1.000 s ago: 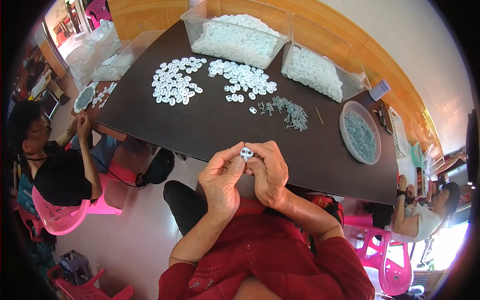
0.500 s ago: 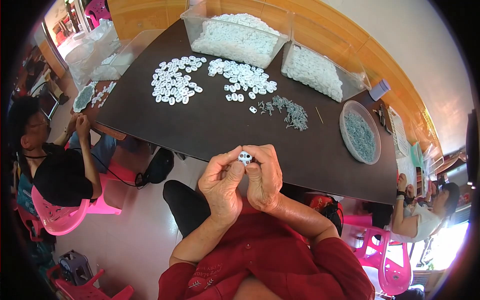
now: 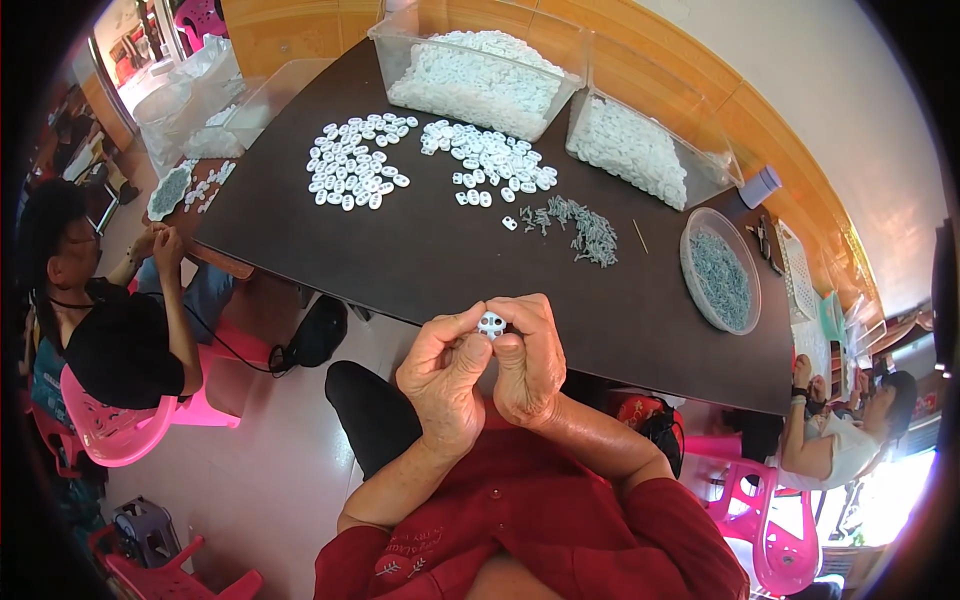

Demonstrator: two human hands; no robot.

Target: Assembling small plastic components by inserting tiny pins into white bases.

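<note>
A small white plastic piece with dark round holes (image 3: 491, 323) is pinched between both hands, just in front of the table's near edge. My left hand (image 3: 447, 375) grips its left side between thumb and fingers. On the other side my right hand (image 3: 530, 360) holds it the same way, the two thumbs nearly meeting below it. Beyond them on the table lie a heap of small grey pegs (image 3: 594, 237) and a single white piece (image 3: 509, 223). Farther back are two groups of white oval pieces, one at the left (image 3: 347, 170) and one in the middle (image 3: 487, 157).
Two clear bins (image 3: 480, 112) (image 3: 640, 185) of white pieces stand along the table's back. At the right are a round tub (image 3: 686, 262) of grey pegs, a thin stick (image 3: 640, 236) and a purple bottle (image 3: 762, 186). People sit at left (image 3: 120, 330) and right (image 3: 835, 440).
The white piece has turned slightly between my fingers, and its holes show more plainly. Both hands stay in nearly the same place; the view has shifted a little.
</note>
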